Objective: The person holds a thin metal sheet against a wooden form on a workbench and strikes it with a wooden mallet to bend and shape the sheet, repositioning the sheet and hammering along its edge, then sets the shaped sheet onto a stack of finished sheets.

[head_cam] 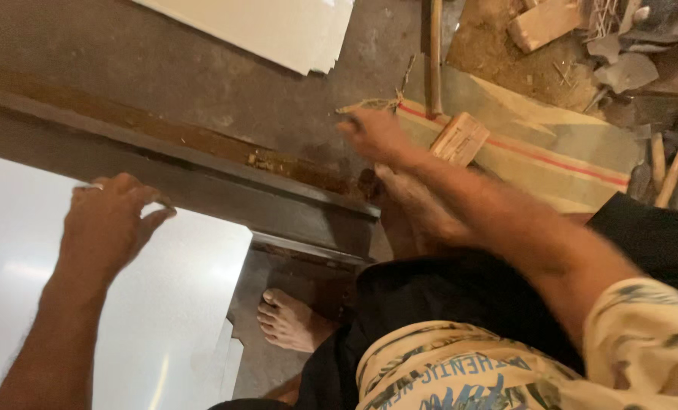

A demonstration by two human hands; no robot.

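Observation:
My left hand (109, 220) rests with fingers spread on the far edge of a glossy white sheet (149, 304), where it meets a dark metal rail (202, 186). My right hand (373, 133) reaches forward over the concrete floor, fingers curled near a strand of twine (369, 104) at the corner of a woven sack (551, 152). Whether the fingers grip the twine is blurred. A small wooden block (460, 138) lies just right of that hand.
My bare feet (289, 323) stand on the floor below the rail. White sheets (278, 30) lie at the top. A bamboo stick (435, 53), wood scraps (544, 23), rubble and tool handles (669, 175) crowd the upper right.

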